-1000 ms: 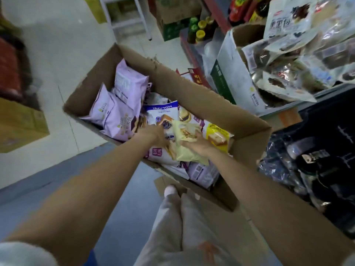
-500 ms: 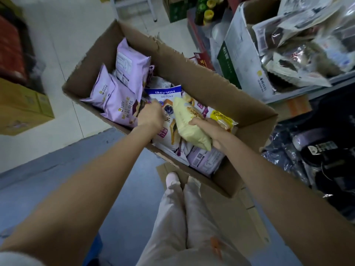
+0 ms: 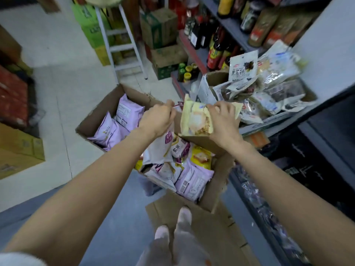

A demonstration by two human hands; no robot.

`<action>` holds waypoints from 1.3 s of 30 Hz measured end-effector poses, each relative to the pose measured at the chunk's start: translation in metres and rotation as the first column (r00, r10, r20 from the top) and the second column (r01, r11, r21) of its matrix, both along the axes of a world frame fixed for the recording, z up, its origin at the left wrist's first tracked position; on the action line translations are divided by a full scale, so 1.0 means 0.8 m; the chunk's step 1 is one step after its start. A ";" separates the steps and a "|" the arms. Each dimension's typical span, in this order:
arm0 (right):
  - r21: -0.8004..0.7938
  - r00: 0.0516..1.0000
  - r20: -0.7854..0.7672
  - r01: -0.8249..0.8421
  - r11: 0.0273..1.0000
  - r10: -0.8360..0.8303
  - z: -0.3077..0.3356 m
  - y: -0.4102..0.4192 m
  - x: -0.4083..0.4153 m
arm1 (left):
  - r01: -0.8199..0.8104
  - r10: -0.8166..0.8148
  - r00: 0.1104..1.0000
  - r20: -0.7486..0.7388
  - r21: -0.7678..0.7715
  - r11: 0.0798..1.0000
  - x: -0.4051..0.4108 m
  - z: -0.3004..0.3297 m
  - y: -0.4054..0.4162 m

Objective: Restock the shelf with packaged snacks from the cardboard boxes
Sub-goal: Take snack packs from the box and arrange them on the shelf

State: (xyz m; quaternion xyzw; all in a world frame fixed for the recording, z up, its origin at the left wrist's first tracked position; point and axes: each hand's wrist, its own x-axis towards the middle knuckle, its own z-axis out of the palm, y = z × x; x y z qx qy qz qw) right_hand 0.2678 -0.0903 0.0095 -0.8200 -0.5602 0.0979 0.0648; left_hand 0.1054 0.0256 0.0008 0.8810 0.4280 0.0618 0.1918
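Head view: cardboard box (image 3: 99, 114) holds purple snack packs (image 3: 128, 112); right hand (image 3: 223, 120) grips a yellow snack pack (image 3: 196, 121); left hand (image 3: 158, 120) curls, seemingly empty.

- The right hand (image 3: 223, 122) covers the right part of the pale yellow snack bag (image 3: 196, 120), so its print there cannot be seen.
- The left hand (image 3: 158, 120) hides whatever its curled fingers may hold.
- Both arms cover the middle of the open brown cardboard box (image 3: 96, 120).
- The dark bottles (image 3: 217, 52) far off are blurred; their labels cannot be read.
- The white step ladder (image 3: 123, 45) is cut off at the top edge.
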 end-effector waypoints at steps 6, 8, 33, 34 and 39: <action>-0.061 0.920 0.303 -0.241 0.969 0.248 0.067 -0.046 -0.010 | 0.340 -0.324 0.897 -0.301 0.000 0.941 0.054 0.080 -0.023; -0.032 0.905 0.351 -0.246 0.969 0.242 0.084 -0.066 -0.007 | 0.388 -0.389 0.868 -0.308 -0.069 0.919 0.061 0.089 -0.029; 0.686 0.867 0.013 0.355 0.635 -0.499 0.206 -0.239 0.144 | 0.511 -0.509 0.859 -0.046 0.117 0.852 0.236 0.259 -0.150; 0.645 0.819 -0.313 0.555 0.525 -0.481 0.214 -0.246 0.155 | 0.493 -0.497 0.867 0.034 0.071 0.867 0.241 0.263 -0.153; 0.320 0.351 -0.934 0.752 0.576 0.061 0.243 -0.284 0.201 | 0.558 -0.488 0.791 0.369 -0.107 0.823 0.291 0.291 -0.203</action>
